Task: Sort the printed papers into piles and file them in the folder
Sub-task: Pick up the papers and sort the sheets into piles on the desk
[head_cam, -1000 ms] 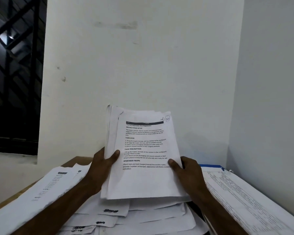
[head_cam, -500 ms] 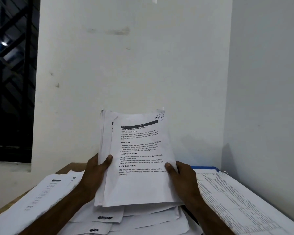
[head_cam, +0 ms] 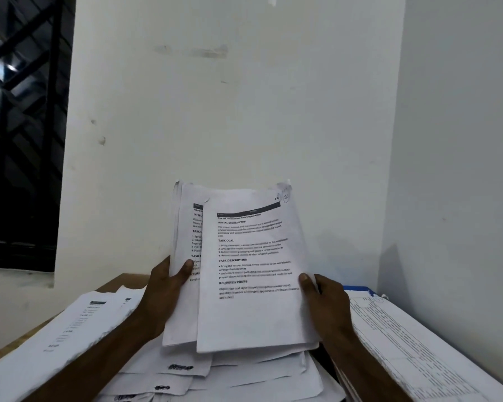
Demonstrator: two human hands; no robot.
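Left hand (head_cam: 163,288) clamped on left edge of held stack (head_cam: 183,320), thumb over page. Right hand (head_cam: 325,303) pinching front sheet (head_cam: 253,314) at right edge, slid sideways, guessing to check headings before sorting. Under stack: messy loose pile (head_cam: 244,375) on table (head_cam: 119,281). Left of stack: sorted-looking pile (head_cam: 70,329). Right of stack: grid-print sheets (head_cam: 418,352) over blue folder edge (head_cam: 357,288). Filing not started imo.

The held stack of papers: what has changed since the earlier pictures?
The front sheet has slid to the right, drawn by the right hand, uncovering print on the stack behind. The left hand still grips it; the piles on the table lie as before.
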